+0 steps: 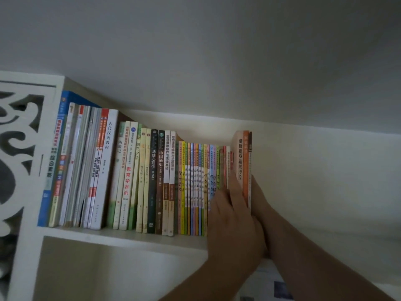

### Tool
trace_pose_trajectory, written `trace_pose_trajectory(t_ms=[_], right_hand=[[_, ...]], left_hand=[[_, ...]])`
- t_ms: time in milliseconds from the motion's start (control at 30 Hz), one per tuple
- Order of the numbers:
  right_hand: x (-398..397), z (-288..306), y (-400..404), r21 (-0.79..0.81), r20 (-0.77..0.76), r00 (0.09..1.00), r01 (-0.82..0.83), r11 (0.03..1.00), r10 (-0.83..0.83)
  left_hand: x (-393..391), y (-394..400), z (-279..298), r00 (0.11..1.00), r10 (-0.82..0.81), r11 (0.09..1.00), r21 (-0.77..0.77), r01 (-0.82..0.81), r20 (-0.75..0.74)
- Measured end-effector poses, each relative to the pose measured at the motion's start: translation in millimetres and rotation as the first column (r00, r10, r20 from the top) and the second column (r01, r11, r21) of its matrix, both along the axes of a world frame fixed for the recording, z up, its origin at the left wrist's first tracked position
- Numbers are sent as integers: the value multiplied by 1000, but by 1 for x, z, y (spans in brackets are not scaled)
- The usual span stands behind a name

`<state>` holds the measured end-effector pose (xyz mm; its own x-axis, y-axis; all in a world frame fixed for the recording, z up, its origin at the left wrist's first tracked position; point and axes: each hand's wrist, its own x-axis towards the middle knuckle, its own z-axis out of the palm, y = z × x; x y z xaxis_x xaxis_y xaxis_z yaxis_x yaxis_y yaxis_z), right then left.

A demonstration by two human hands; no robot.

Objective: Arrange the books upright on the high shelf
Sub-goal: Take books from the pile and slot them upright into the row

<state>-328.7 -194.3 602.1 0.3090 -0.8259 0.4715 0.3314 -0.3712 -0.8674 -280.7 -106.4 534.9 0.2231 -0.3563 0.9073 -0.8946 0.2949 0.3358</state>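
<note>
1. Two hands, left hand (pixel 233 216) and right hand (pixel 259 198), fingers flat, squeeze the last books (pixel 244 168) upright at the row's right end on the shelf (pixel 130 235).
2. Next, probably, letting go gently so nothing topples.

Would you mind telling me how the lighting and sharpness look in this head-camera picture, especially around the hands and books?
Head view: dim overall, with a brighter patch on the wall behind the books; both hands, left and right, are dark and soft-edged; larger spine titles read, small print is blurred; the wide lens makes the leftmost books lean; no glare.
</note>
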Motion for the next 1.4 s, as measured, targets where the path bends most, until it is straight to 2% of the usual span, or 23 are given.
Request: trace_pose_trajectory(t_ms=[100, 200, 233, 300, 367, 433, 467, 533, 600, 700, 733, 833, 900, 1167, 1300, 1400], right_hand=[[-5, 2, 15, -63, 19, 999, 45, 997, -44], [-11, 1, 31, -193, 85, 989, 138, 971, -123], [-9, 3, 40, -245, 115, 980, 187, 951, -163], [-4, 11, 59, -356, 135, 964, 264, 896, -230], [0, 20, 79, -447, 35, 976, 207, 870, -215], [3, 24, 93, -518, -69, 944, 243, 820, -323], [4, 23, 93, -538, -88, 894, 328, 777, -438], [11, 14, 88, -603, -167, 733, 453, 657, -659], [24, 4, 87, -710, -252, 586, 429, 559, -770], [50, 15, 89, -889, -140, 385, 357, 287, -912], [56, 24, 89, -916, -128, 330, 323, 240, -935], [70, 54, 87, -946, -239, 241, 161, 282, -941], [76, 66, 84, -937, -305, 236, 100, 335, -923], [75, 79, 84, -904, -384, 247, 97, 417, -890], [72, 74, 85, -900, -322, 285, 206, 385, -903], [70, 71, 83, -911, -249, 261, 263, 317, -933]], left_hand=[[6, 11, 4, 987, -140, 990, 11, 141, -76], [21, 44, 19, 884, -417, 904, -1, 427, -213], [27, 58, 27, 856, -458, 884, -24, 466, -240], [44, 83, 39, 844, -472, 878, -53, 476, -254], [68, 110, 49, 851, -461, 886, -71, 458, -253], [100, 138, 57, 875, -420, 908, -112, 405, -241], [116, 152, 60, 881, -406, 913, -141, 382, -243], [145, 179, 62, 895, -370, 926, -176, 334, -249], [169, 201, 57, 924, -305, 947, -174, 269, -231], [196, 223, 45, 939, -232, 968, -151, 198, -254], [204, 227, 41, 933, -222, 970, -157, 184, -282], [218, 234, 36, 911, -233, 969, -160, 188, -340], [221, 237, 36, 913, -232, 970, -156, 189, -335], [209, 226, 32, 913, -271, 958, -175, 226, -305], [196, 213, 26, 916, -300, 948, -192, 255, -265], [187, 202, 22, 905, -326, 936, -226, 269, -273]])
